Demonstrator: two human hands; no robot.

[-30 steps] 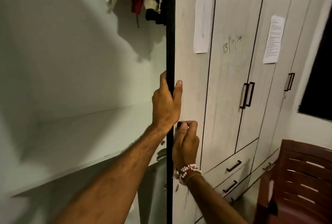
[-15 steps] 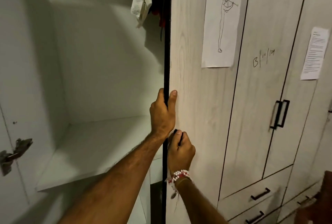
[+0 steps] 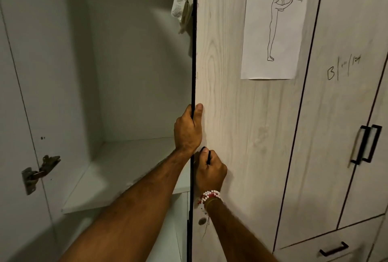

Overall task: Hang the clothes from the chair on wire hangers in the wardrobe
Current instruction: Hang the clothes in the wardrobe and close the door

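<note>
Head view: both hands stay where they were half a second ago. The view has turned a little to the left, so the metal hinge [image 3: 39,171] on the left wall sits further in. The brown chair at the bottom right corner has slipped out of the picture. So has the paper full of words on the far right door.

The left hand [image 3: 188,129] holds the black edge of the wardrobe door [image 3: 231,93]. Its fingers curl behind the edge and the thumb lies on the front. Just under it, the right hand [image 3: 211,169] makes a fist around a small black handle [image 3: 207,156] on the door's front. A bead bracelet [image 3: 211,195] is on that wrist.

The clothes [image 3: 183,5] hang at the top edge of the open wardrobe, right beside the door's edge. Only a pale, crumpled piece with a white label shows. The door hides the rest. Under them is a white shelf [image 3: 126,167]. A drawing [image 3: 273,24] of a standing figure is stuck on the door.
</note>
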